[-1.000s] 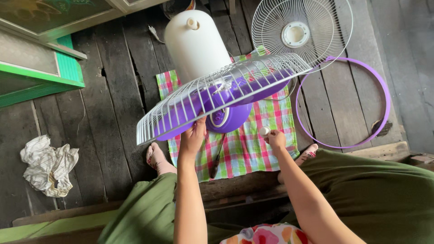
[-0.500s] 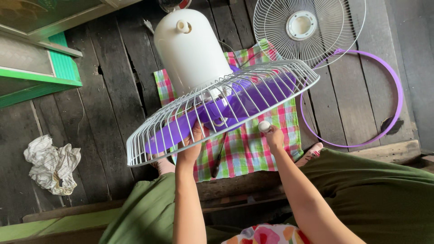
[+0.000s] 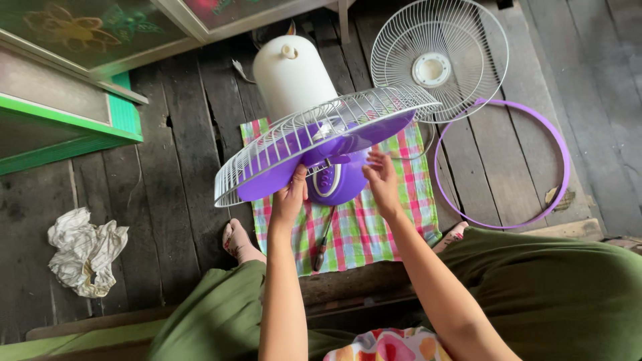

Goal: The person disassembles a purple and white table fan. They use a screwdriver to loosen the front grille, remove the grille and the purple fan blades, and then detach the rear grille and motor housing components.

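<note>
now fan head (image 3: pixel 321 144) tilted further, right hand (image 3: pixel 382 182) released

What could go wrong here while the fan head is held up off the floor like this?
The left hand alone grips the tilted white wire grille with purple blades; the right hand looks open beside the purple motor housing, so the head could tip or slip. A dark-handled screwdriver lies on the checked cloth right below, and a bare foot sits nearby; a drop might hit either.

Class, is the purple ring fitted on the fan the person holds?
No, the purple ring lies apart on the floor planks.
</note>
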